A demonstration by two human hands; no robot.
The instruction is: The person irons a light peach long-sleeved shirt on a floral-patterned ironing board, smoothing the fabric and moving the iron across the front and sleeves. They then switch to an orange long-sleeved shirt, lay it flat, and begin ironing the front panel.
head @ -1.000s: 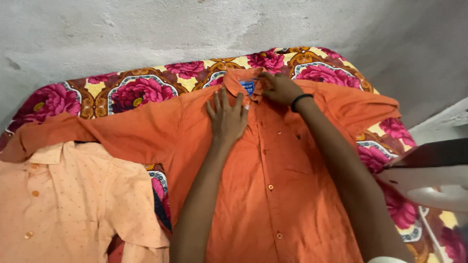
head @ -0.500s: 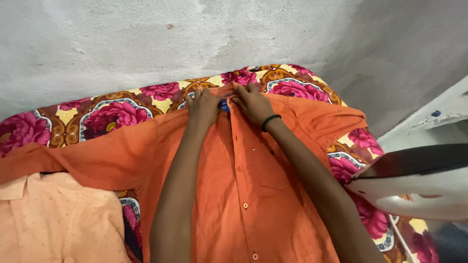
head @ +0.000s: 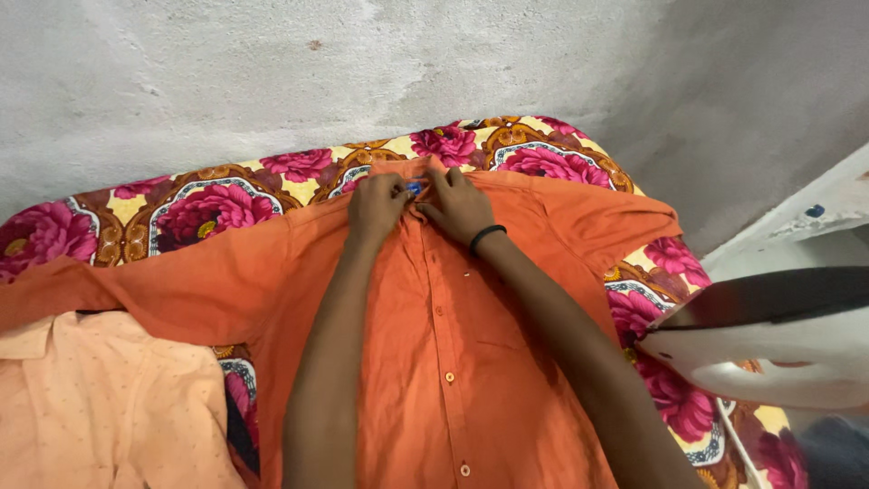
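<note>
Two hands are working at the collar of an orange button-up shirt, which is lying face up and spread flat on a floral bedsheet against a grey wall. Left hand is pinching the left side of the collar opening, fingers curled onto the cloth; right hand, black band on the wrist, is pinching the opposite edge, both meeting over a small blue neck label. Whether a button is between the fingertips, cannot tell. Shirt is looking soft, light and limp, likely creasing and sliding easily on the sheet; collar band and button placket are the firmer parts, so probably the best places to be taking hold. Sleeves are lying spread out to both sides. Pale peach dotted shirt is lying at lower left, overlapped by the orange sleeve. White clothes iron with dark soleplate is sitting at right edge.
</note>
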